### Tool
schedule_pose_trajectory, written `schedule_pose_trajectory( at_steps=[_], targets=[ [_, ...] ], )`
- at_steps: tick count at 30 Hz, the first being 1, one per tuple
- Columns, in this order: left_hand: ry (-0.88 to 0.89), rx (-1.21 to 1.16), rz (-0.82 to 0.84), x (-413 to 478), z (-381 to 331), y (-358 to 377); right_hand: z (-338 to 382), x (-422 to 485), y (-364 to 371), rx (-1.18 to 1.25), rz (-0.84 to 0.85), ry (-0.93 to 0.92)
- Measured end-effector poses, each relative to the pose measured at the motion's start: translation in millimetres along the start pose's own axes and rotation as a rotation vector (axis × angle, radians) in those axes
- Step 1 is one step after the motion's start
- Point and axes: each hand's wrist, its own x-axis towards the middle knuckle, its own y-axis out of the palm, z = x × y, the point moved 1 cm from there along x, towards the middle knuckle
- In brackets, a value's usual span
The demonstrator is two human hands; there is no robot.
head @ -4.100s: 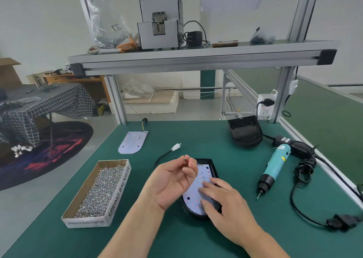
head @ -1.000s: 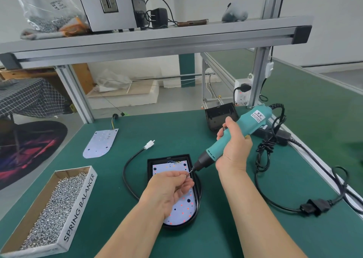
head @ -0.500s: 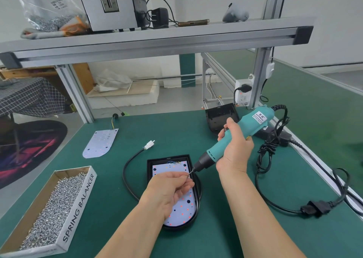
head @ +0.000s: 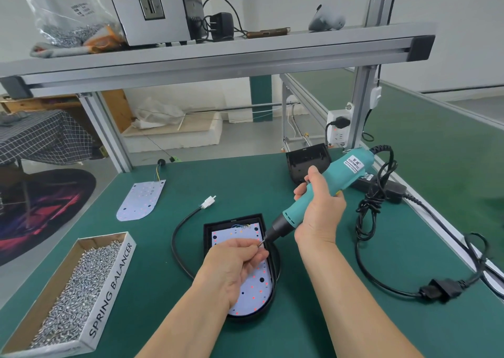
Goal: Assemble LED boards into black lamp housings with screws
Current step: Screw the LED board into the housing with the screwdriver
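Right hand (head: 319, 210) now grips the teal electric screwdriver (head: 346, 172), its bit meeting what seems a silver screw (head: 261, 244) pinched in the left hand (head: 231, 267) fingers (head: 252, 252) over the white LED board (head: 253, 289); fastening looks imminent.

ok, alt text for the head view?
A right hand grips a teal electric screwdriver, its bit meeting a small metal screw pinched by the left hand over a white LED board seated in a black lamp housing. A cardboard box of screws sits left on the green bench.
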Motion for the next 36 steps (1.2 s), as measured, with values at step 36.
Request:
schedule_pose_trajectory(
  at_steps=[36],
  targets=[
    [0.749,1.897,-0.132,21,-24,-4,-17,5,42,-0.357,0.295,-0.391]
  ],
)
